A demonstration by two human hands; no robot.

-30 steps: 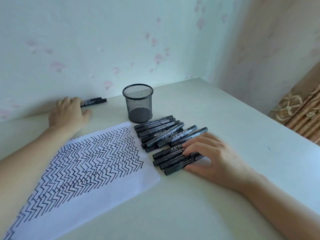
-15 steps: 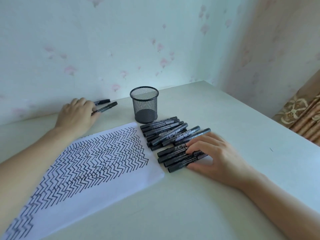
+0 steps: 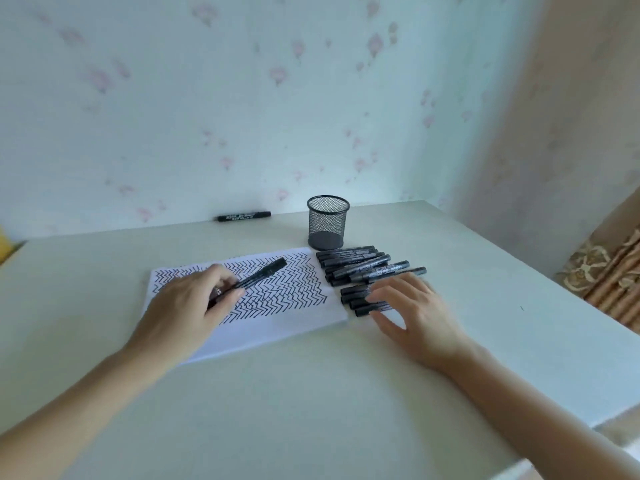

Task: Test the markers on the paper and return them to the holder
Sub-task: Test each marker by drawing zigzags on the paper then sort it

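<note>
A white paper (image 3: 284, 323) covered in black zigzag lines lies on the table. My left hand (image 3: 187, 313) hovers over its left part and grips a black marker (image 3: 266, 271) that points up and to the right. Several black markers (image 3: 363, 266) lie in a pile to the right of the paper. My right hand (image 3: 412, 310) rests with spread fingers on the nearest markers of that pile. A black mesh holder (image 3: 327, 221) stands upright behind the pile and looks empty. One more marker (image 3: 244, 216) lies alone by the wall.
The pale table (image 3: 311, 393) meets a flowered wall at the back. Its right edge runs diagonally from the far corner toward me, with a patterned curtain (image 3: 609, 271) beyond it. A yellow object (image 3: 5, 245) shows at the far left edge.
My left hand has left the wall, carrying one marker over the paper; another marker stays by the wall. The camera has tilted up and back. My right hand stays on the pile.
</note>
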